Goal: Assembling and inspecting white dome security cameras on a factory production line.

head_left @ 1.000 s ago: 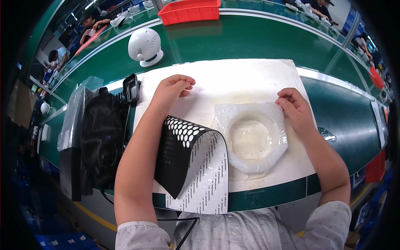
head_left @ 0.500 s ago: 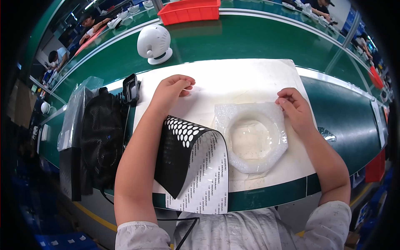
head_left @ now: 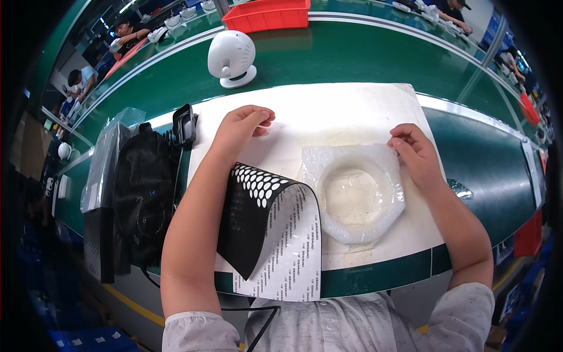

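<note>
Over the white board (head_left: 328, 111) my left hand (head_left: 249, 123) rests with loosely curled fingers, and nothing shows in its grip. Below that wrist lies a black sheet with white oval dots (head_left: 258, 185); it curls over to show a white printed backing, and my left forearm covers part of its edge. To its right sits a white foam ring (head_left: 319, 199) with an angular outline and a round opening. My right hand (head_left: 415, 154) is just beside the ring's upper right corner, its fingers bent in toward the thumb, holding nothing that I can see.
Beyond the board, a white rounded device on a round base (head_left: 232, 57) stands on the green conveyor (head_left: 328, 58). A red bin (head_left: 267, 16) is behind it. At left lie a black mesh bag (head_left: 143, 193), clear plastic wrap (head_left: 105, 158) and a black plastic piece (head_left: 184, 126). Other people work farther off.
The white device has shifted to the right along the green conveyor. A distant person at upper left now holds a white part higher. My hands, the sheet and the foam ring stay put.
</note>
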